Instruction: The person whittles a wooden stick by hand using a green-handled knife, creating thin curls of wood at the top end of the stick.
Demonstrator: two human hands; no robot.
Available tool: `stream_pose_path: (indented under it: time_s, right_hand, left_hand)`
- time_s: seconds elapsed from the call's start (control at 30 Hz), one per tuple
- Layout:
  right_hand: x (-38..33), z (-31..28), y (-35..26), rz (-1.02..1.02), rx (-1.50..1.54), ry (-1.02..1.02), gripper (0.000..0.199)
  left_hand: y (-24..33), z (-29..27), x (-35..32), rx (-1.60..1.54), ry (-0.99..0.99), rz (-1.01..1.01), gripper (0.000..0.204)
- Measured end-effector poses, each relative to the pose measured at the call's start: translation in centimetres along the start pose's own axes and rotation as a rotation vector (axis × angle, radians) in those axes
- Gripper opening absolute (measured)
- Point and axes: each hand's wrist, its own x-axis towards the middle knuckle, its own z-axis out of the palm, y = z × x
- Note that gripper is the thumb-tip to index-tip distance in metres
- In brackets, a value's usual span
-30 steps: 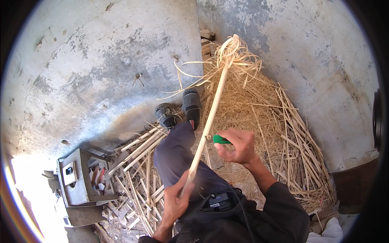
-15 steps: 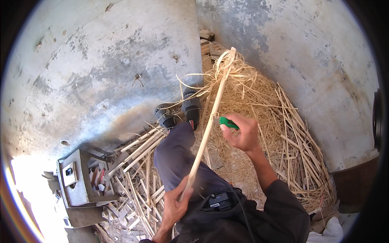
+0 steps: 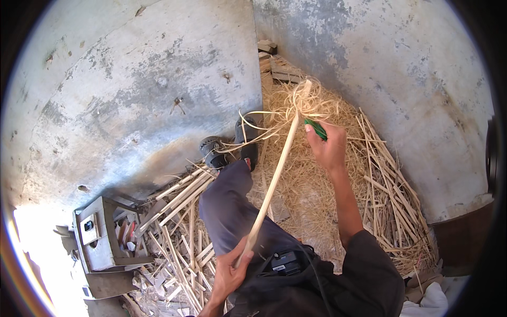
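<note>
A long pale wooden stick (image 3: 274,179) slants from my lap up toward the far wall. My left hand (image 3: 229,272) grips its near end by my thigh. My right hand (image 3: 325,145) is closed around a green-handled tool (image 3: 316,128) and holds it against the stick close to its far tip. Thin curled shavings (image 3: 296,108) hang off that tip. My leg in dark trousers (image 3: 227,211) stretches out under the stick, ending in a dark shoe (image 3: 248,140).
A heap of straw-like shavings (image 3: 311,185) covers the floor ahead. Split pale sticks (image 3: 177,211) lie at left and more sticks (image 3: 391,195) at right. A grey metal box (image 3: 100,238) stands at lower left. Concrete walls (image 3: 132,90) close in all around.
My right hand with the green tool has slid up along the stick, away from me, toward the far tip. More curls have bunched at the tip. My left hand has kept its grip.
</note>
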Motion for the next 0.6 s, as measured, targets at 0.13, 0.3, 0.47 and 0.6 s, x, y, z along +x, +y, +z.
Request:
stream_pose_path:
  time_s: [0.13, 0.3, 0.47, 0.6]
  right_hand:
    - [-0.5, 1.0, 1.8, 0.070, 0.076, 0.010, 0.032]
    - [-2.5, 1.5, 0.8, 0.305, 0.487, -0.108, 0.034]
    - [-7.2, 2.2, -1.7, 0.375, 0.691, -0.236, 0.046]
    - [-7.9, 2.8, -6.0, 0.436, 0.957, -0.349, 0.039]
  left_hand:
    - [-0.3, 0.1, 0.3, 0.019, 0.049, 0.053, 0.043]
    - [-1.7, -0.1, 1.5, 0.061, 0.108, 0.084, 0.044]
    - [0.2, 0.1, 3.1, 0.107, 0.146, -0.075, 0.050]
    - [0.4, 0.7, 3.8, 0.112, 0.161, -0.002, 0.048]
